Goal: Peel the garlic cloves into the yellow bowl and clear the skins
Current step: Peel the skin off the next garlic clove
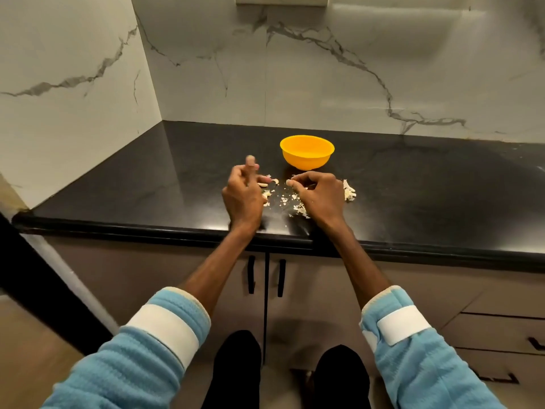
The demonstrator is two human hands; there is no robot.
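The yellow bowl (306, 159) stands upright on the glossy black surface (427, 178), just beyond both hands. Small pale garlic cloves (269, 181) lie between the hands, with papery skins (350, 193) heaped just right of the right hand (317, 193) and fine flakes (285, 199) scattered nearer. The left hand (243, 193) is curled with one finger raised; the right is curled, knuckles up. Whether either grips a clove I cannot tell. Both wrists cross the rounded near edge. Marble walls (324, 78) close the far and left sides, and the surface runs broadly to the right.
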